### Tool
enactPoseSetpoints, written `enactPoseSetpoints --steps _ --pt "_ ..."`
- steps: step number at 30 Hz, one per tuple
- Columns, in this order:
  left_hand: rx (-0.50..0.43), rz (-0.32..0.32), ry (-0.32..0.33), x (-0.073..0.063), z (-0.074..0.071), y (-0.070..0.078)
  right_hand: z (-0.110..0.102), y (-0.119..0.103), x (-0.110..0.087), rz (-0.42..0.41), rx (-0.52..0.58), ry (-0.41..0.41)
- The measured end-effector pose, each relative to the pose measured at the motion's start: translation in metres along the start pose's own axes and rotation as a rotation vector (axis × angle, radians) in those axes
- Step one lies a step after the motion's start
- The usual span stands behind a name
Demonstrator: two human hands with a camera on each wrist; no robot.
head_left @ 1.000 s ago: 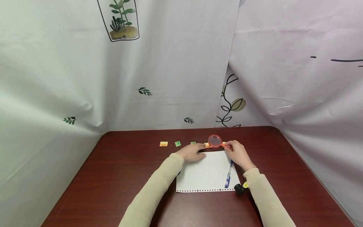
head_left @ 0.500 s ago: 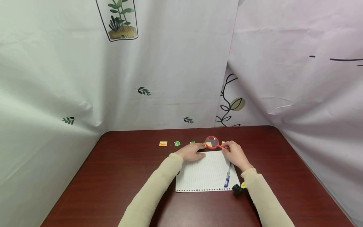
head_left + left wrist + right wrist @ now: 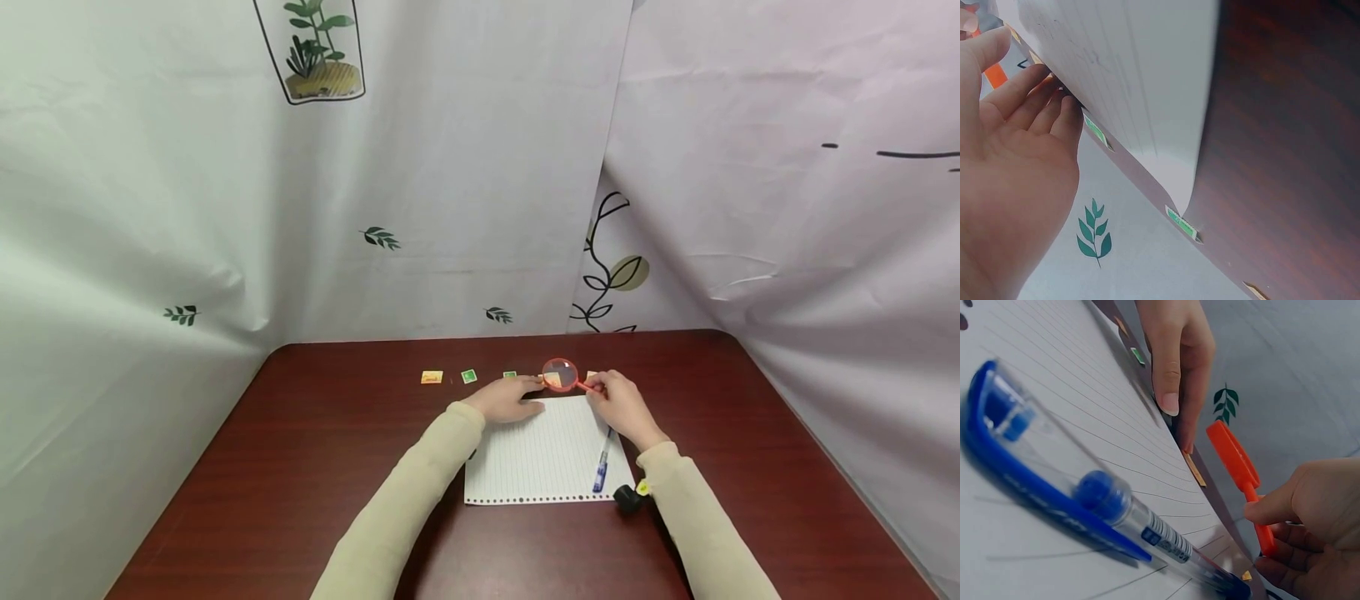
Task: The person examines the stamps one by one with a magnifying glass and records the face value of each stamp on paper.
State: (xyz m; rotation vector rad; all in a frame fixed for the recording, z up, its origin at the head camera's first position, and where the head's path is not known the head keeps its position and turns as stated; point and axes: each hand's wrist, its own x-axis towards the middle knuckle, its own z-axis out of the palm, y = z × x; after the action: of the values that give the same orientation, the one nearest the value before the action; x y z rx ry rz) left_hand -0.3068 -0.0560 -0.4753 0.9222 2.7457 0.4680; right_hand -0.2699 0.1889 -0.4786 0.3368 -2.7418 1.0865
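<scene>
My right hand (image 3: 624, 407) pinches the handle of a red-orange magnifying glass (image 3: 1234, 456) between thumb and fingers. Its round lens hovers over an orange-yellow stamp (image 3: 553, 379) beyond the top edge of a lined sheet of paper (image 3: 543, 458). My left hand (image 3: 510, 402) lies across the sheet's far left part, fingers extended. In the right wrist view, a fingertip of that hand touches or nearly touches the stamp (image 3: 1195, 467). Beside the right hand, another yellowish stamp (image 3: 592, 375) is partly hidden. A blue clear-barrelled pen (image 3: 602, 472) rests on the sheet's right side.
Further left in the same row are two green stamps (image 3: 468, 377) and an orange-yellow one (image 3: 431, 377). They lie on a dark red-brown table (image 3: 337, 467). A white printed cloth (image 3: 450, 208) hangs behind. A black device (image 3: 627, 500) sits by the right wrist.
The right hand has shifted slightly left with the magnifying glass, bringing the lens over the stamp, then holds almost still. The left hand keeps its place; the view tilts a little.
</scene>
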Motion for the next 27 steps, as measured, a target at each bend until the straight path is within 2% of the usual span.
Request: enactPoseSetpoints --steps 7,27 --pt "-0.001 -0.015 -0.013 0.0009 -0.0003 0.0002 0.0014 -0.0004 0.0007 0.011 0.002 -0.016" --pt "-0.005 0.001 -0.002 -0.0008 -0.0015 0.0025 0.0013 -0.0013 -0.0004 0.012 0.007 -0.01"
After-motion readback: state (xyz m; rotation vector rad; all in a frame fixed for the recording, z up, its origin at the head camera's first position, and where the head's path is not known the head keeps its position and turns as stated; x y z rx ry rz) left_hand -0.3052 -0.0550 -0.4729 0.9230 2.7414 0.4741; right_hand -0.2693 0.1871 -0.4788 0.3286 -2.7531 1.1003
